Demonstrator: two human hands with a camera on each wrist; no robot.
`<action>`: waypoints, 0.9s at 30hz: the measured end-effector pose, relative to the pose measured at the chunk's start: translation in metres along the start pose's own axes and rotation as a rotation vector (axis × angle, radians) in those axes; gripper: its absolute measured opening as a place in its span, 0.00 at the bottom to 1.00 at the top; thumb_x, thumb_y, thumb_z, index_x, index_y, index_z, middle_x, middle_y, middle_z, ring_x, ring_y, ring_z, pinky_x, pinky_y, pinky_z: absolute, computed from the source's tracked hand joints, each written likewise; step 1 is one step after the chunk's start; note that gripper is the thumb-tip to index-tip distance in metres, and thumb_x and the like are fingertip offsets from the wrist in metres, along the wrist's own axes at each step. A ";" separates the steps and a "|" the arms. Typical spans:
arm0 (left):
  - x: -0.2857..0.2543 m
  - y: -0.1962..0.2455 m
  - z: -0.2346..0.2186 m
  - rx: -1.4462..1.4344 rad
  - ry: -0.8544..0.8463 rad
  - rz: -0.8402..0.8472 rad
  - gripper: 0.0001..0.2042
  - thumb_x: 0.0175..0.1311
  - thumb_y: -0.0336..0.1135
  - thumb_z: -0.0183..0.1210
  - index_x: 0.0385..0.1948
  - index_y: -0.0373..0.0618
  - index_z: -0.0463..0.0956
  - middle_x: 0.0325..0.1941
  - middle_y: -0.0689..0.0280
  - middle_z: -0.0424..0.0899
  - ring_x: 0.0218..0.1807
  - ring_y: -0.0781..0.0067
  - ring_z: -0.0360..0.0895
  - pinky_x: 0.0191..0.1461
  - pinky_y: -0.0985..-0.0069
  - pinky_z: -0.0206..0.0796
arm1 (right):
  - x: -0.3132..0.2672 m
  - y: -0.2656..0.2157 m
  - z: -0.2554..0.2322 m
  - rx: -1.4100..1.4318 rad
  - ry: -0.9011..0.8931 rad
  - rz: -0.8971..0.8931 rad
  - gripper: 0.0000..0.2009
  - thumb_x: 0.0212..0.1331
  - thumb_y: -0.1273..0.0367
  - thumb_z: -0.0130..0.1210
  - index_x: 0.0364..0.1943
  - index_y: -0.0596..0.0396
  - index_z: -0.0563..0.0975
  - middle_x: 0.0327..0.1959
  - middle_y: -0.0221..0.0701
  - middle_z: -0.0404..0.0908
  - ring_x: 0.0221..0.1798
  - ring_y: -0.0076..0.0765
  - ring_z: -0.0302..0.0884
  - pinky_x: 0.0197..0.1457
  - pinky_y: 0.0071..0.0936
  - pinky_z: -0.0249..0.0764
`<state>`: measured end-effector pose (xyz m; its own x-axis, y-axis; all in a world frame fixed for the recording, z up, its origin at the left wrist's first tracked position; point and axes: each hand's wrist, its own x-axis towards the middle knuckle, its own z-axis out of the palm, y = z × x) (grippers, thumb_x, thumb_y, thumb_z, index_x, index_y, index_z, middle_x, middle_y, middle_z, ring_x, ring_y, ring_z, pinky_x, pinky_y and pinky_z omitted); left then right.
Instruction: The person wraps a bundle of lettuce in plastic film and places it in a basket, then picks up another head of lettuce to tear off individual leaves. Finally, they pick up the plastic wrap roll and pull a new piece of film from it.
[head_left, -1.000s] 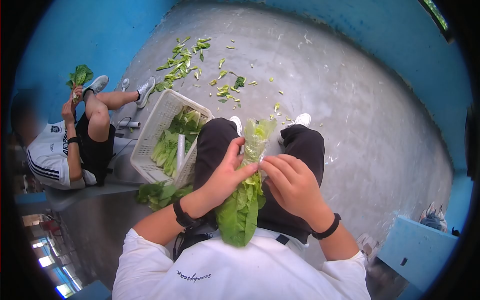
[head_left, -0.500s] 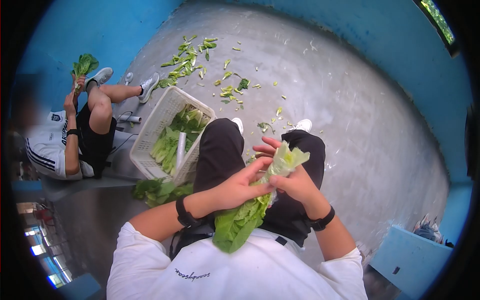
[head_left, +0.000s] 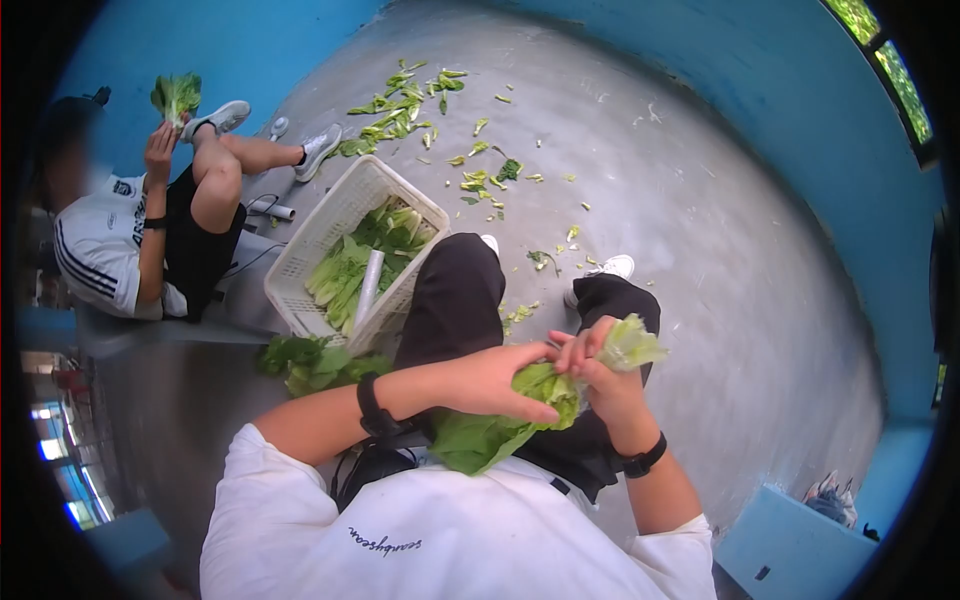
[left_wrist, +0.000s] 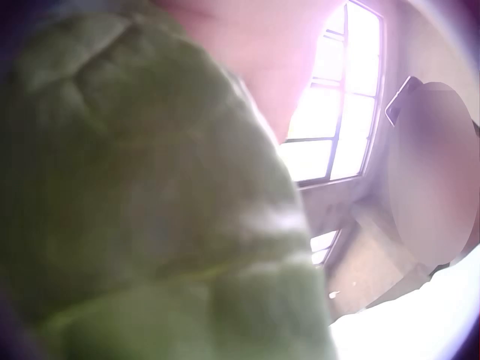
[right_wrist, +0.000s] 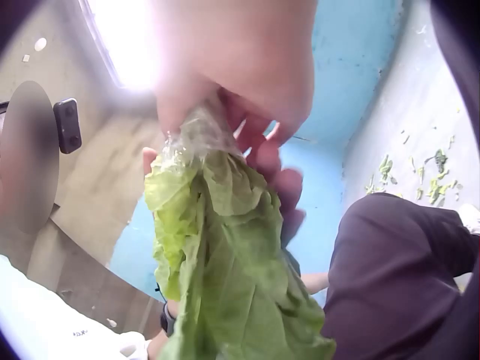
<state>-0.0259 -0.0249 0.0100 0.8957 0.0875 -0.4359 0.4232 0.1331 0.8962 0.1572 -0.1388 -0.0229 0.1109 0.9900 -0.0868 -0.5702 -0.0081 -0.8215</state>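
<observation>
A head of leafy lettuce (head_left: 480, 440) lies slantwise over the lap, its leaves toward the shirt and its pale cut end (head_left: 632, 343) to the upper right. Clear plastic film (right_wrist: 201, 136) is wound round its narrow part. My right hand (head_left: 612, 392) grips the wrapped part, fingers curled over it. My left hand (head_left: 490, 380) holds the leafy part, thumb across the near side; its other fingers show behind the leaves in the right wrist view. A broad green leaf (left_wrist: 150, 195) fills most of the left wrist view.
A white plastic crate (head_left: 290, 270) at left holds lettuce and a pale roll (head_left: 369, 285). More leafy greens (head_left: 315, 365) lie beside it. Leaf scraps (head_left: 400, 105) litter the floor. Another person (head_left: 125, 235) sits at far left holding greens (head_left: 176, 95).
The lettuce has swung from nearly upright to slanting, its pale end moving right and down. My right hand has shifted from pinching at the film to gripping the wrapped part.
</observation>
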 end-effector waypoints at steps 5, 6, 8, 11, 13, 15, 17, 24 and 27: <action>0.010 -0.017 0.017 0.000 0.143 0.168 0.27 0.54 0.41 0.72 0.52 0.40 0.73 0.45 0.59 0.84 0.47 0.67 0.82 0.52 0.72 0.72 | 0.004 0.002 -0.002 0.009 0.036 -0.089 0.20 0.52 0.67 0.71 0.40 0.48 0.68 0.29 0.26 0.78 0.44 0.35 0.82 0.75 0.49 0.59; 0.010 -0.012 0.017 -0.025 0.140 0.174 0.25 0.54 0.40 0.72 0.51 0.40 0.74 0.43 0.60 0.84 0.45 0.68 0.82 0.51 0.71 0.73 | 0.007 0.004 -0.002 0.011 0.029 -0.089 0.22 0.51 0.65 0.73 0.43 0.49 0.69 0.31 0.27 0.79 0.48 0.37 0.82 0.75 0.48 0.59; 0.002 -0.003 0.014 -0.045 0.194 0.217 0.19 0.55 0.37 0.70 0.47 0.40 0.77 0.37 0.61 0.86 0.40 0.71 0.83 0.49 0.72 0.73 | 0.007 -0.005 0.002 0.045 0.031 -0.013 0.34 0.46 0.60 0.77 0.55 0.51 0.67 0.42 0.32 0.81 0.58 0.40 0.78 0.76 0.46 0.59; -0.009 0.006 0.002 -0.045 0.232 0.230 0.19 0.57 0.33 0.69 0.49 0.40 0.76 0.39 0.63 0.85 0.42 0.75 0.82 0.49 0.74 0.72 | 0.007 -0.020 0.010 0.001 -0.017 0.142 0.61 0.35 0.54 0.82 0.75 0.53 0.53 0.64 0.39 0.75 0.72 0.44 0.67 0.77 0.42 0.57; -0.019 0.003 -0.013 -0.086 0.281 0.315 0.18 0.58 0.30 0.69 0.49 0.40 0.76 0.41 0.66 0.85 0.43 0.79 0.80 0.49 0.75 0.72 | 0.010 -0.023 0.017 -0.057 -0.039 0.163 0.63 0.35 0.54 0.82 0.76 0.54 0.51 0.66 0.39 0.73 0.71 0.43 0.68 0.77 0.42 0.58; -0.039 0.002 -0.034 -0.201 0.273 0.380 0.20 0.57 0.25 0.69 0.51 0.41 0.76 0.44 0.70 0.83 0.47 0.82 0.78 0.53 0.76 0.72 | 0.006 -0.020 0.006 -0.140 0.033 0.140 0.57 0.42 0.55 0.79 0.76 0.55 0.53 0.63 0.38 0.75 0.70 0.40 0.70 0.74 0.39 0.63; -0.072 -0.001 -0.059 -0.149 0.440 0.410 0.24 0.55 0.26 0.72 0.54 0.42 0.74 0.47 0.69 0.83 0.50 0.82 0.77 0.57 0.76 0.71 | 0.009 -0.032 -0.001 -0.238 0.091 0.185 0.52 0.48 0.57 0.76 0.75 0.56 0.55 0.62 0.38 0.77 0.69 0.39 0.71 0.72 0.39 0.65; -0.236 -0.077 -0.102 -0.502 1.020 0.246 0.26 0.62 0.29 0.66 0.62 0.40 0.69 0.54 0.64 0.82 0.55 0.73 0.80 0.60 0.72 0.73 | -0.003 -0.036 -0.047 -0.360 0.291 0.186 0.34 0.67 0.68 0.59 0.74 0.56 0.57 0.48 0.34 0.82 0.53 0.30 0.80 0.62 0.29 0.75; -0.286 -0.135 -0.086 -0.804 1.174 0.232 0.25 0.65 0.31 0.62 0.63 0.38 0.67 0.54 0.60 0.82 0.53 0.68 0.83 0.58 0.70 0.76 | -0.007 -0.033 -0.061 -0.390 0.350 0.217 0.30 0.70 0.69 0.55 0.74 0.55 0.58 0.47 0.32 0.82 0.52 0.29 0.80 0.62 0.29 0.75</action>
<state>-0.3508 0.0173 0.0069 0.1372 0.8779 -0.4588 -0.2578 0.4789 0.8392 0.2253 -0.1539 -0.0293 0.3258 0.8546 -0.4044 -0.2748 -0.3237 -0.9054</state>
